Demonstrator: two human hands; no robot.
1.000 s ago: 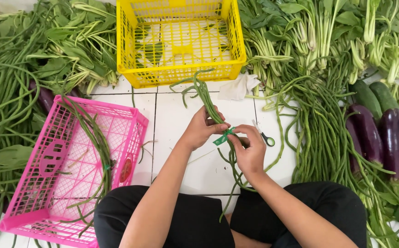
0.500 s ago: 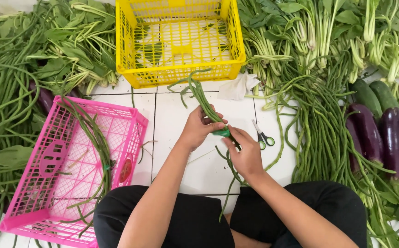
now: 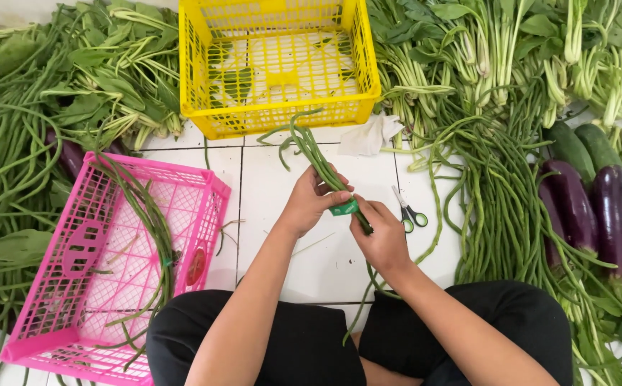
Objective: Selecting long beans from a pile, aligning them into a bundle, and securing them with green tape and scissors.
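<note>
Seen from the head camera looking down, a person sits cross-legged in black trousers on a white tiled floor (image 3: 282,179). At twelve o'clock stands a yellow plastic crate (image 3: 280,61) with lattice walls and a perforated base, holding only a few green leaves. At eight o'clock lies a pink plastic crate (image 3: 110,264) of the same lattice make, with one curved bundle of long beans (image 3: 155,236) draped inside it. In the centre, both hands meet on a slim bundle of yardlong beans (image 3: 318,161), smooth green pods that run from the hands up toward eleven o'clock, while the loose ends trail down toward the knees. The left hand (image 3: 311,200) is closed around the bundle from its left. The right hand (image 3: 382,236) pinches a strip of green tape (image 3: 344,208) wrapped around the pods. Just to the right, at three o'clock, small scissors (image 3: 409,212) with green handles lie on the tiles. A crumpled white cloth (image 3: 369,134) rests near the yellow crate. Heaps of long beans and leafy greens fill both sides, and glossy dark purple aubergines (image 3: 597,207) lie at three o'clock.
</note>
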